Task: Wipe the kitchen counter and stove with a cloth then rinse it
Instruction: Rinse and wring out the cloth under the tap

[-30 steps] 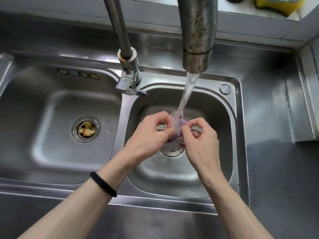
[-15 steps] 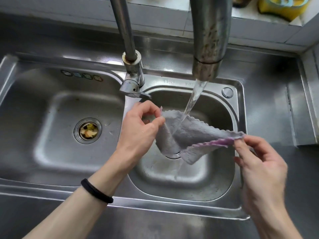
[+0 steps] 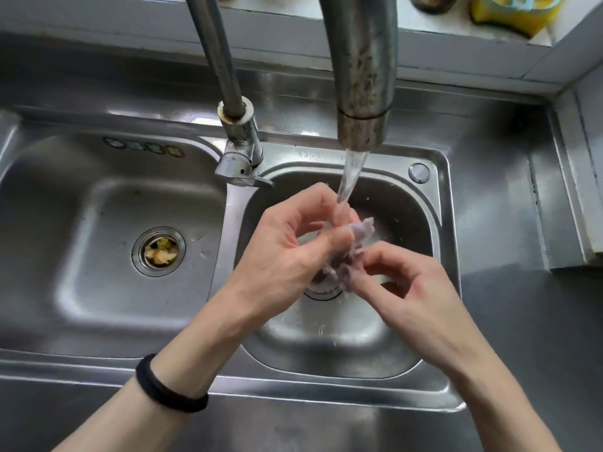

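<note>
A small purple-grey cloth (image 3: 360,236) is bunched up between both my hands above the right sink basin (image 3: 401,347). My left hand (image 3: 293,249) grips its left part and my right hand (image 3: 411,288) pinches its lower right part. Water runs from the tap spout (image 3: 362,93) in a stream (image 3: 349,177) onto the cloth and my left fingers. Most of the cloth is hidden inside my hands. The right basin's drain (image 3: 323,291) shows just below them.
The left basin (image 3: 81,272) has a drain strainer (image 3: 160,251) holding food scraps. The tap base and lever (image 3: 241,158) stand between the basins. A yellow sponge (image 3: 512,11) lies on the sill at the back right. Steel counter (image 3: 528,321) runs along the right.
The cloth was spread wide between my hands half a second ago. My right hand has come back in to the left and the cloth is bunched up under the stream again.
</note>
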Demonstrator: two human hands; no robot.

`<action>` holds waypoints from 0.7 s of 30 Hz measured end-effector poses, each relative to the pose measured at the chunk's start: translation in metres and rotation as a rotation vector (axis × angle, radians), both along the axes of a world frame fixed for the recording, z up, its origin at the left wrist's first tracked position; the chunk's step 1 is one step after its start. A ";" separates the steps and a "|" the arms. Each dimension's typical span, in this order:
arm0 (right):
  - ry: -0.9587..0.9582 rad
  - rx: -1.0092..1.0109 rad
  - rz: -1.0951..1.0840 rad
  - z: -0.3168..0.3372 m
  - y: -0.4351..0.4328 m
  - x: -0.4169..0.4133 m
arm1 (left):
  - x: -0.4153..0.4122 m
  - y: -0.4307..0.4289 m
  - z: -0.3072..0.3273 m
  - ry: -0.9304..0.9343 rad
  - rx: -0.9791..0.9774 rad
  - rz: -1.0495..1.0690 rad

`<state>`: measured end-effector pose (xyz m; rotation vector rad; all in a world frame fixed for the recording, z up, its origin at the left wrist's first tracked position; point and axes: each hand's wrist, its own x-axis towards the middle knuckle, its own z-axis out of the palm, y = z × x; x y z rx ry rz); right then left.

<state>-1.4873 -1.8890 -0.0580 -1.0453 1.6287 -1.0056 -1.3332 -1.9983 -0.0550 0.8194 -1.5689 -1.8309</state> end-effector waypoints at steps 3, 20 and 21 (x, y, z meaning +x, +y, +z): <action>-0.003 -0.123 -0.067 0.012 -0.015 0.003 | -0.003 0.000 0.012 0.091 0.024 -0.022; 0.102 -0.187 -0.036 0.004 -0.035 0.013 | 0.010 -0.011 -0.006 0.037 0.018 0.111; 0.080 -0.199 -0.055 0.007 -0.034 0.014 | 0.012 -0.011 -0.011 0.010 0.022 0.108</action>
